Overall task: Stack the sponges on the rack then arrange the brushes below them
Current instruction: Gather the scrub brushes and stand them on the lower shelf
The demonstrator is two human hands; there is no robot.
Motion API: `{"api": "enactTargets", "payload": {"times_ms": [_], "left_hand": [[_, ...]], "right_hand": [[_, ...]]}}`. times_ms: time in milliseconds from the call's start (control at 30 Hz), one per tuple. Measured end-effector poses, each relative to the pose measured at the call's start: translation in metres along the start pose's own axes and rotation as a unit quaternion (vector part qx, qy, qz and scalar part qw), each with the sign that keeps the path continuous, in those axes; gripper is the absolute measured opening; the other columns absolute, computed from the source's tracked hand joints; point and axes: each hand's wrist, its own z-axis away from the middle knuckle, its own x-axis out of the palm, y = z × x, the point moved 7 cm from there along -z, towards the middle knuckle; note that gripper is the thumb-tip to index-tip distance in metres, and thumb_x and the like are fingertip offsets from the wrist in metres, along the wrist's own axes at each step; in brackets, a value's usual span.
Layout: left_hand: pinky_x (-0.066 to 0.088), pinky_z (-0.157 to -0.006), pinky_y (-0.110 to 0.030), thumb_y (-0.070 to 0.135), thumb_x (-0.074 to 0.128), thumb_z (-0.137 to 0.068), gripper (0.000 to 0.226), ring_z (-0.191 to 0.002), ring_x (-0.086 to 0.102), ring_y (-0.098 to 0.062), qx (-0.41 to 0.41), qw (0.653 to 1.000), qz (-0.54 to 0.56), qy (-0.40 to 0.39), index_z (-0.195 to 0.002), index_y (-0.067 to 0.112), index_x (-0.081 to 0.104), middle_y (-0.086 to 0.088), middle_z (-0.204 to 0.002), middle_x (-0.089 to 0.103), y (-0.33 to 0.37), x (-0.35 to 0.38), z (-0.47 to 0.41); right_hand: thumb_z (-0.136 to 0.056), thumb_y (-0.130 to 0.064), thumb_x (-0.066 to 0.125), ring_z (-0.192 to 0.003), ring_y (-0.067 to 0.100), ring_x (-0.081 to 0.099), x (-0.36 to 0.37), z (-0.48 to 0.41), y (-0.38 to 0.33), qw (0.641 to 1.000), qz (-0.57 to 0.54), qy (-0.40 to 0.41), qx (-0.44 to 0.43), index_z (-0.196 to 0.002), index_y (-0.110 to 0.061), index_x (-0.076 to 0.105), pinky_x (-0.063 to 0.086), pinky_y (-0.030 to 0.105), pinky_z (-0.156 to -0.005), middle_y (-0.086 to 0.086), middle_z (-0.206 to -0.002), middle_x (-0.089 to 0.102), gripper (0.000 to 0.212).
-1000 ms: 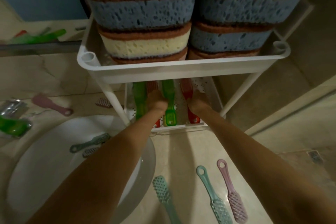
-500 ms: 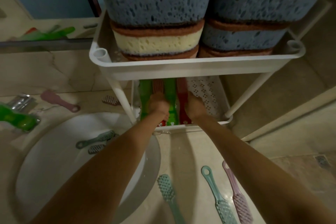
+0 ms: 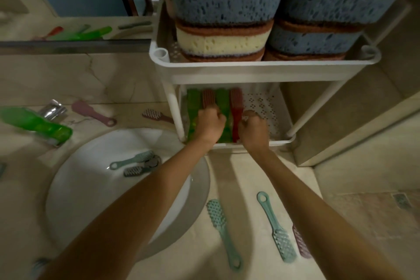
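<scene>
Two tall stacks of blue and brown sponges (image 3: 225, 7) fill the upper shelf of the white rack (image 3: 250, 70); one cream sponge (image 3: 220, 41) lies low in the left stack. On the lower shelf (image 3: 268, 107) several brushes lie side by side: green (image 3: 193, 102), dark red (image 3: 208, 98), green (image 3: 222, 100), red (image 3: 236, 102). My left hand (image 3: 209, 125) is a fist over the dark red brush's handle, which it hides. My right hand (image 3: 253, 129) has curled fingers against the red brush's right side, with nothing seen inside it.
A white sink (image 3: 68, 188) at the lower left holds two brushes (image 3: 134, 159). Two teal brushes (image 3: 222, 229) and a pink one (image 3: 300, 243) lie on the counter near me. A green brush (image 3: 34, 124) rests by the tap (image 3: 53, 109), with pink brushes (image 3: 93, 112) behind the sink.
Both hands have drawn back toward the front of the lower shelf. The red brush now lies close against the green one, and the view has shifted so the rack sits further right.
</scene>
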Motion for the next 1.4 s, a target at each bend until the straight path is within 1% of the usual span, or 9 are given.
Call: {"api": "enactTargets", "payload": {"times_ms": [133, 233, 400, 567, 733, 900, 1000, 1200, 1400], "left_hand": [[0.056, -0.073, -0.036, 0.007, 0.052, -0.089, 0.014, -0.073, 0.063, -0.022, 0.038, 0.998, 0.049, 0.006, -0.087, 0.002, 0.065, -0.006, -0.078, 0.064, -0.005, -0.037, 0.055], [0.056, -0.073, -0.038, 0.011, 0.054, -0.088, 0.015, -0.074, 0.065, -0.028, -0.012, 0.995, 0.085, 0.050, -0.086, 0.002, 0.066, -0.013, -0.077, 0.067, -0.046, -0.076, 0.090], [0.053, -0.065, -0.033, 0.006, 0.050, -0.088, 0.014, -0.060, 0.062, -0.024, -0.112, 0.981, 0.126, 0.101, -0.079, 0.006, 0.062, -0.009, -0.070, 0.064, -0.132, -0.140, 0.138], [0.057, -0.078, -0.046, 0.006, 0.050, -0.088, 0.028, -0.065, 0.063, -0.029, -0.161, 0.965, 0.149, 0.146, -0.063, 0.020, 0.055, -0.008, -0.069, 0.064, -0.209, -0.219, 0.146], [0.056, -0.080, -0.047, 0.009, 0.049, -0.086, 0.030, -0.078, 0.068, -0.039, -0.172, 0.958, 0.148, 0.174, -0.059, 0.021, 0.051, -0.016, -0.076, 0.065, -0.250, -0.298, 0.129], [0.055, -0.079, -0.055, 0.026, 0.040, -0.062, 0.017, -0.079, 0.067, -0.042, -0.187, 0.955, 0.157, 0.168, -0.054, 0.016, 0.051, -0.022, -0.072, 0.066, -0.289, -0.334, 0.107], [0.056, -0.078, -0.052, 0.027, 0.039, -0.062, 0.018, -0.075, 0.067, -0.038, -0.190, 0.955, 0.170, 0.153, -0.055, 0.016, 0.052, -0.013, -0.062, 0.063, -0.296, -0.342, 0.101], [0.056, -0.078, -0.053, 0.025, 0.041, -0.065, 0.016, -0.078, 0.068, -0.039, -0.186, 0.958, 0.168, 0.141, -0.057, 0.018, 0.052, -0.023, -0.076, 0.069, -0.308, -0.345, 0.093], [0.056, -0.077, -0.051, 0.020, 0.046, -0.072, 0.014, -0.048, 0.055, -0.023, -0.198, 0.952, 0.187, 0.143, -0.059, 0.020, 0.052, -0.004, -0.054, 0.058, -0.325, -0.350, 0.090]], "right_hand": [[-0.082, 0.002, 0.051, -0.081, 0.036, 0.063, -0.015, 0.057, -0.038, 0.995, -0.083, 0.047, -0.037, -0.092, 0.003, 0.067, 0.037, 0.032, -0.070, 0.023, -0.088, 0.069, 0.018], [-0.078, -0.004, 0.050, -0.080, 0.033, 0.065, -0.010, 0.101, -0.074, 0.988, -0.132, 0.052, -0.053, -0.090, 0.001, 0.068, 0.036, 0.028, -0.070, 0.020, -0.087, 0.070, 0.022], [-0.083, -0.004, 0.055, -0.085, 0.029, 0.064, 0.043, 0.160, -0.149, 0.983, -0.147, -0.067, -0.087, -0.099, -0.003, 0.068, 0.039, 0.023, -0.074, 0.014, -0.097, 0.070, 0.021], [-0.086, -0.010, 0.053, -0.098, 0.027, 0.061, 0.115, 0.181, -0.240, 0.966, -0.104, -0.189, -0.140, -0.110, -0.007, 0.063, 0.041, 0.026, -0.084, 0.013, -0.114, 0.061, 0.027], [-0.084, -0.011, 0.057, -0.122, 0.035, 0.041, 0.168, 0.162, -0.321, 0.957, 0.004, -0.205, -0.204, -0.134, -0.003, 0.039, 0.035, 0.036, -0.096, 0.020, -0.132, 0.042, 0.053], [-0.086, -0.025, 0.056, -0.122, 0.035, 0.041, 0.187, 0.133, -0.356, 0.962, 0.103, -0.175, -0.181, -0.124, 0.004, 0.042, 0.033, 0.040, -0.100, 0.022, -0.129, 0.048, 0.050], [-0.086, -0.030, 0.054, -0.122, 0.035, 0.040, 0.197, 0.127, -0.371, 0.953, 0.127, -0.192, -0.195, -0.122, 0.002, 0.043, 0.033, 0.041, -0.100, 0.021, -0.128, 0.048, 0.049], [-0.086, -0.031, 0.058, -0.123, 0.035, 0.043, 0.209, 0.122, -0.383, 0.941, 0.166, -0.241, -0.170, -0.127, 0.000, 0.044, 0.039, 0.041, -0.099, 0.020, -0.129, 0.050, 0.053], [-0.084, -0.014, 0.059, -0.116, 0.033, 0.051, 0.205, 0.116, -0.390, 0.939, 0.222, -0.174, -0.197, -0.118, -0.004, 0.045, 0.044, 0.038, -0.090, 0.017, -0.120, 0.059, 0.037]]}}
